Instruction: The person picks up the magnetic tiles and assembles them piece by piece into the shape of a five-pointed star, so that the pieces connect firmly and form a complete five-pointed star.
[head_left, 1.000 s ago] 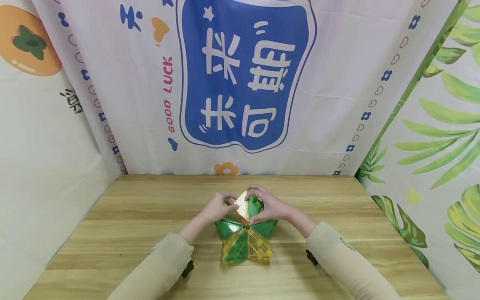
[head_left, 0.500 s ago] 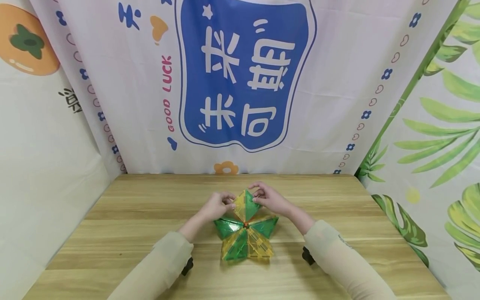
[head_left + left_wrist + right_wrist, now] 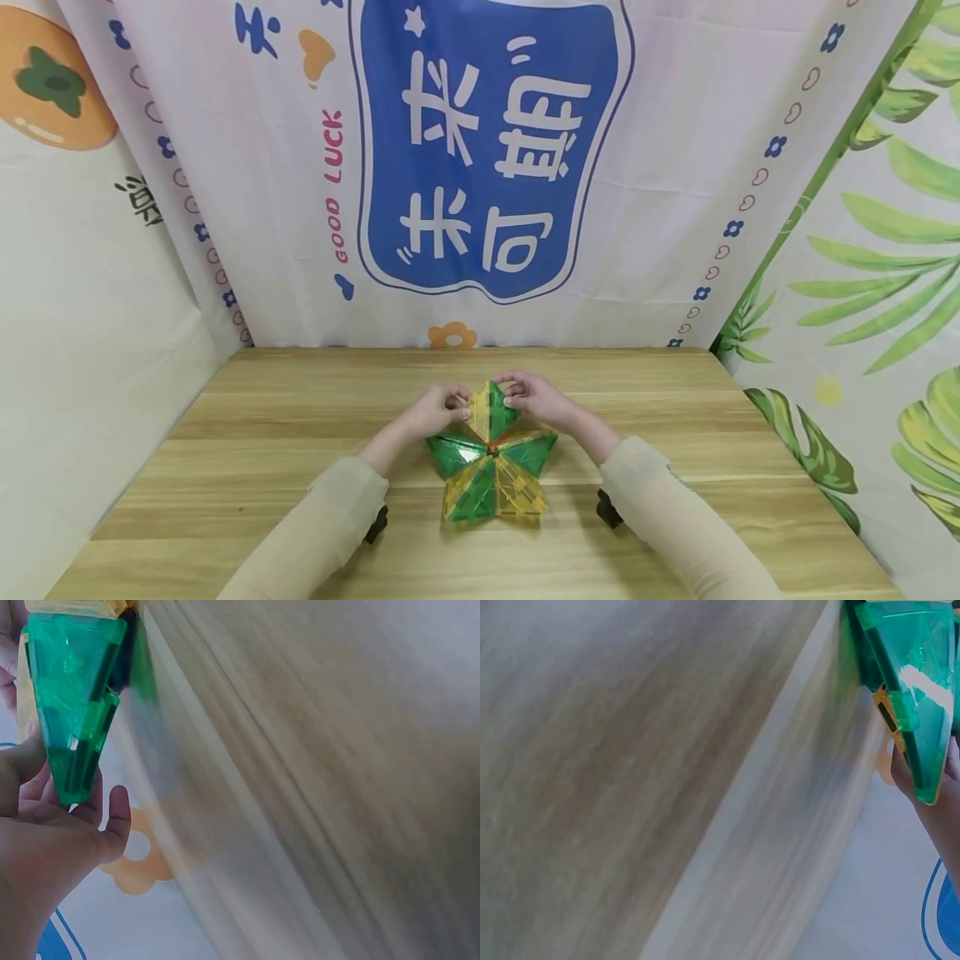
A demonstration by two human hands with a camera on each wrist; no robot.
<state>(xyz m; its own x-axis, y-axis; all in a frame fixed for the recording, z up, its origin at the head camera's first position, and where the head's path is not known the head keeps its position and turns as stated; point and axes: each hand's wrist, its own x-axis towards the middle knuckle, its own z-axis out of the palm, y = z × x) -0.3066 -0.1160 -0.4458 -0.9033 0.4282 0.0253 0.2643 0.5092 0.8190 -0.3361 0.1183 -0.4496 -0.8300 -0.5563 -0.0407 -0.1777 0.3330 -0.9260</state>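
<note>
A star of translucent green and yellow magnetic tiles (image 3: 497, 487) sits mid-table, with a small orange-red piece (image 3: 492, 451) at its centre. Its far point pairs a yellow tile (image 3: 478, 414) on the left with a green tile (image 3: 498, 415) on the right. My left hand (image 3: 437, 411) pinches the yellow tile's outer edge, thumb toward me. At the green tile's outer edge, my right hand (image 3: 542, 398) grips with thumb and bent fingers. In the left wrist view a green star point (image 3: 75, 705) partly covers the left hand. Another green point (image 3: 915, 690) hides much of the hand in the right wrist view.
The star rests on a wood-grain table (image 3: 300, 433). Behind the far edge hangs a white printed cloth (image 3: 652, 167) with a blue panel. A leaf-patterned cloth (image 3: 885, 300) stands on the right, a white one (image 3: 90, 333) on the left.
The right hand has let go of the green tile, drawn back to the right and gripped its outer edge. The far point's yellow tile has lost its bright glare. The left hand stays nearly still.
</note>
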